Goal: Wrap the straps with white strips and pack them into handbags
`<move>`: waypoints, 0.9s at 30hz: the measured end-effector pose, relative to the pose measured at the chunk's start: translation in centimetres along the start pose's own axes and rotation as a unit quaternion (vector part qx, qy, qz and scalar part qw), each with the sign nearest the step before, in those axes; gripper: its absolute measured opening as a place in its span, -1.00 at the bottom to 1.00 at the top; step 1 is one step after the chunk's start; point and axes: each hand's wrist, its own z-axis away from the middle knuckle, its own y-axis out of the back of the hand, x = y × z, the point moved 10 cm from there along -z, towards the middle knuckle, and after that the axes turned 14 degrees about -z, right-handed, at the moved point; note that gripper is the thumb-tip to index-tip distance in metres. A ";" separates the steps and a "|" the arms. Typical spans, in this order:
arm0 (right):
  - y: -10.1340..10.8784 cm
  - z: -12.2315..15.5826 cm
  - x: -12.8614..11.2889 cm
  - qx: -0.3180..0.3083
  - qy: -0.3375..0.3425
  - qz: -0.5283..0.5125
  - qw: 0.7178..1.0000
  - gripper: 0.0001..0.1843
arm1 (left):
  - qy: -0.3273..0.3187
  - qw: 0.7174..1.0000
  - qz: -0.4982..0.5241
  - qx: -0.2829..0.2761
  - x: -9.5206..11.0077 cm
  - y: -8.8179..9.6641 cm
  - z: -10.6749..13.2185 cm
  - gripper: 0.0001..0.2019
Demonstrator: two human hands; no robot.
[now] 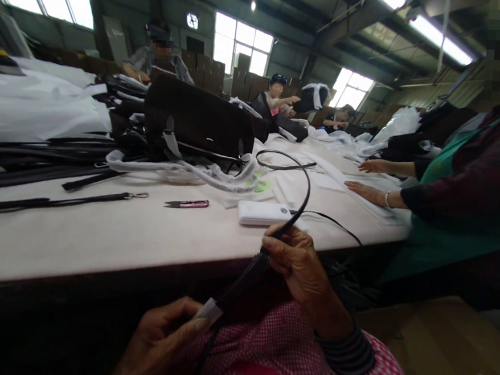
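A long black strap [238, 279] runs between my two hands above my lap. My right hand [298, 262] pinches it between thumb and fingers near the table's front edge. Beyond that hand the strap curves up and loops back onto the table. Lower and to the left, my left hand [167, 333] grips the strap where a whitish wrapping piece [209, 311] goes round it. The strap's lower end hangs into shadow. Past my right hand lies a white power bank [263, 213] with a black cable. Thread snips [186, 203] rest to its left.
Black straps [39, 204], one with a metal clasp, lie on the left of the pale table [100, 251]. A large black bag [199, 118] with white-wrapped straps stands behind. At right, a co-worker's hands [367, 191] press on white sheets. Other people work farther back.
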 end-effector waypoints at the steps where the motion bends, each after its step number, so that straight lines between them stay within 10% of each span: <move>1: -0.1 -0.2 0.1 -0.010 -0.009 0.014 1.000 -0.79 | 0.008 1.000 0.018 -0.008 -0.1 -0.1 0.0 -0.65; 18: -2.7 0.2 -2.6 -0.108 0.042 0.103 0.988 -0.90 | 0.014 0.993 0.062 -0.098 1.6 -2.6 -1.9 -0.62; 27: -1.2 0.7 -3.2 -0.078 -0.007 0.069 0.995 -0.85 | 0.002 0.987 0.158 -0.017 -0.1 -0.9 -2.0 -0.78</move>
